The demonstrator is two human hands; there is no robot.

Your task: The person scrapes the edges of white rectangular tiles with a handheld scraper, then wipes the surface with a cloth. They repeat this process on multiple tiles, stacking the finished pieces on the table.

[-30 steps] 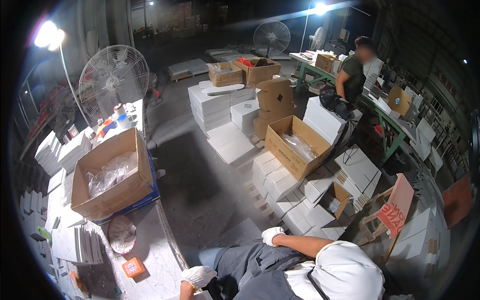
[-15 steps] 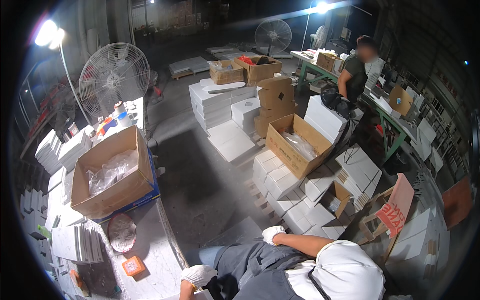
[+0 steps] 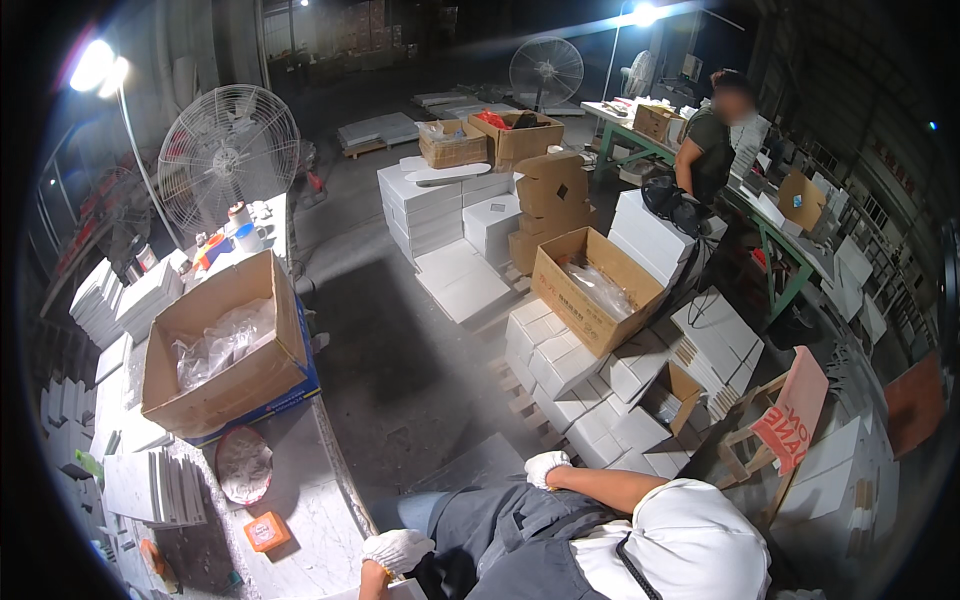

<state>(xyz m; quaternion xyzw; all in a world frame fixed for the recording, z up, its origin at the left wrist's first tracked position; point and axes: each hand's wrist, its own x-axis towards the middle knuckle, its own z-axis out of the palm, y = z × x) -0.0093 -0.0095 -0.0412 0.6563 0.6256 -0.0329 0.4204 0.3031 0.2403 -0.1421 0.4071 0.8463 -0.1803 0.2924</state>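
My left hand, in a white knit glove, is at the near edge of the marble-patterned table, beside a white slab edge at the bottom. Its fingers are hidden on the far side of the glove. My right hand, also gloved, rests against my dark grey apron with the elbow bent outward; its fingers are tucked out of sight. Nearest to the left hand on the table are an orange box and a round red-rimmed dish with pale contents.
A large carton with clear plastic stands on the table, near upright white tiles. Across the aisle, another open carton tops stacked white boxes. A person stands by a green-framed bench. A caged fan stands far left.
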